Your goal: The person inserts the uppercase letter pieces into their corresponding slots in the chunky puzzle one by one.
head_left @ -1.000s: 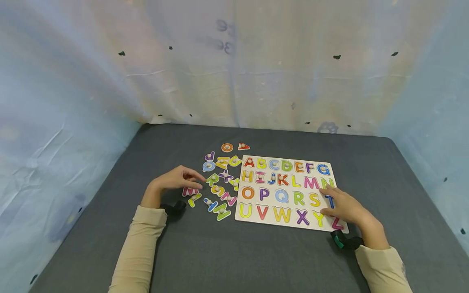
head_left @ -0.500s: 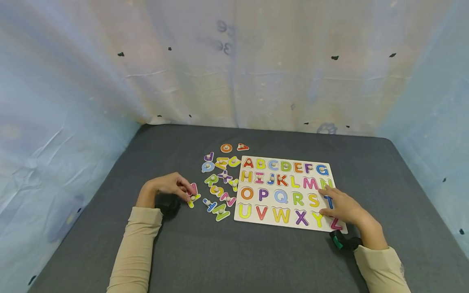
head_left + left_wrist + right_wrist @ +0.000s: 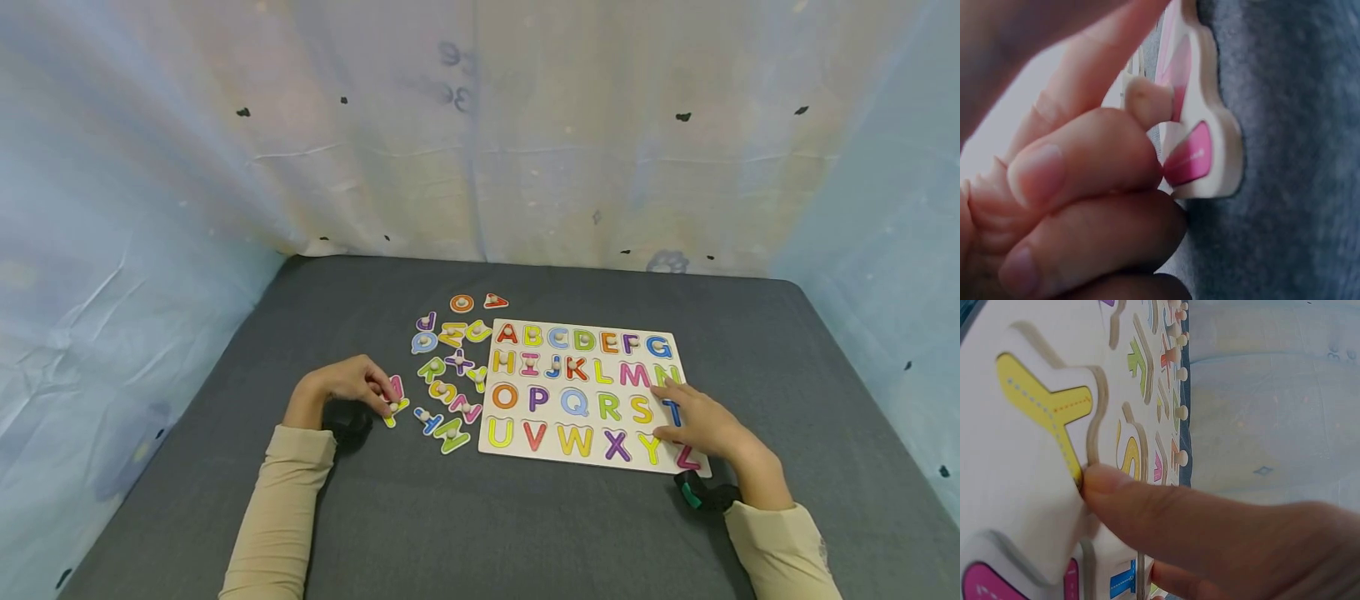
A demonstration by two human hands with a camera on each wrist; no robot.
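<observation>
In the head view my left hand (image 3: 352, 382) is low over the loose letters at the left, with thumb and index finger at the knob of a yellow letter L puzzle piece (image 3: 390, 421). Right beside it lies a pink letter M piece (image 3: 1192, 156), its wooden knob next to my curled fingers in the left wrist view; there the thumb and index tips run out of frame. My right hand (image 3: 705, 421) rests on the right side of the alphabet puzzle board (image 3: 600, 468). Its thumb (image 3: 1116, 487) touches the board at the foot of the yellow Y slot (image 3: 1054, 412).
Several loose knobbed letters lie left of the board, among them an orange O (image 3: 462, 303), a red V (image 3: 495, 301), a purple X (image 3: 459, 361) and a green Z (image 3: 452, 436). Knobbed pieces sit in the board's upper rows. Patterned curtains (image 3: 480, 167) enclose the grey table (image 3: 480, 533).
My left hand has drawn back from near the green R down to the yellow L and pink M, thumb and index finger closing there. My right hand has stayed on the board.
</observation>
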